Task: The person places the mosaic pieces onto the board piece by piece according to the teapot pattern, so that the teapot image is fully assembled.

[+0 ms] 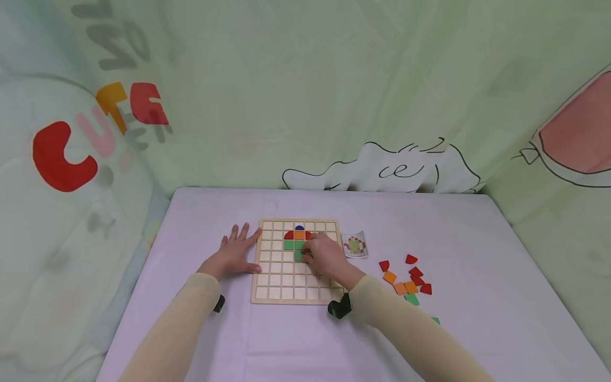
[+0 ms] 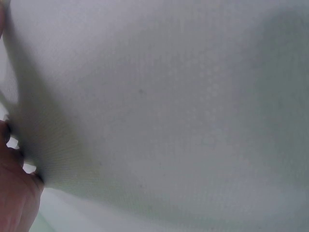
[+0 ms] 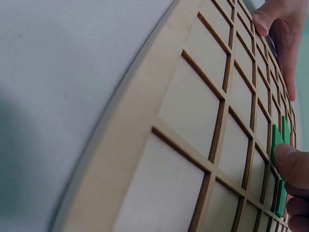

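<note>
Head view, left hand point(image 1: 233, 255) splayed against board point(image 1: 287, 279) mid-frame, right hand point(image 1: 325, 257) curled over green tiles point(image 1: 288, 244), can't tell if gripping, card point(image 1: 355, 245) right of centre.

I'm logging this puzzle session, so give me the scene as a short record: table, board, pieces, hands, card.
Table: pale lilac
Board: wooden grid, partly filled
Placed pieces: blue, red, orange, green
Left hand: fingers spread, touching board's left edge
Right hand: at the green pieces; grip unclear
Card: printed pattern, right of board
Loose pieces: red, orange, green, right of board
</note>
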The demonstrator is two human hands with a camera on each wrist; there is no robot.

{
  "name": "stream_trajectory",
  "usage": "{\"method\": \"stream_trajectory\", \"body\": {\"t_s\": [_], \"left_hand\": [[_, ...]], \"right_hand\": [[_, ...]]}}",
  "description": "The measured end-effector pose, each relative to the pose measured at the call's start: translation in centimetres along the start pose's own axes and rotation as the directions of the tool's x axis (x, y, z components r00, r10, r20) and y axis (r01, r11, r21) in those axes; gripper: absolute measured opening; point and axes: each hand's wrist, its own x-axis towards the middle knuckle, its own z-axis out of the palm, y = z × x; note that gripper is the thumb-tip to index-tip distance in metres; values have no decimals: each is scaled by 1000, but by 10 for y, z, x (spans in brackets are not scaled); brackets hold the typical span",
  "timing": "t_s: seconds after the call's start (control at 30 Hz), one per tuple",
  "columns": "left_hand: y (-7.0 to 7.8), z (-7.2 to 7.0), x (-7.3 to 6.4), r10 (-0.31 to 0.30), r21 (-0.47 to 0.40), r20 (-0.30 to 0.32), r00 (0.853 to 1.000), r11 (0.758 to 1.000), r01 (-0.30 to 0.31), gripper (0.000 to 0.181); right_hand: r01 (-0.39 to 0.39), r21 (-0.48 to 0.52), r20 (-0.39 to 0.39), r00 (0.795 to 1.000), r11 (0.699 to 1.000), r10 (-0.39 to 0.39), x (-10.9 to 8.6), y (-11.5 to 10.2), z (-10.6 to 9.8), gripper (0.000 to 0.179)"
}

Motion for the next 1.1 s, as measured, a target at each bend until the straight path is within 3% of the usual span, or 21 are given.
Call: {"method": "stream_trajectory", "body": {"t_s": [0.27, 0.5, 0.87, 1.1], "left_hand": [[-2, 5, 1, 17, 7, 7, 1000, 1000, -17, 107], [-2, 5, 2, 28, 23, 1, 1000, 999, -28, 106], [3, -1, -2, 19, 3, 2, 1000, 1000, -19, 106], [2, -2, -3, 20, 13, 3, 1000, 1000, -20, 105]], "right_hand": [[7, 51, 3, 1000, 999, -7, -7, 10, -1, 12], [7, 161, -4, 1000, 987, -7, -24, 37, -22, 14], [-88, 267, -68, 992, 960, 110, -67, 93, -50, 18], [-165, 265, -70, 979, 950, 189, -95, 119, -61, 22]]}}
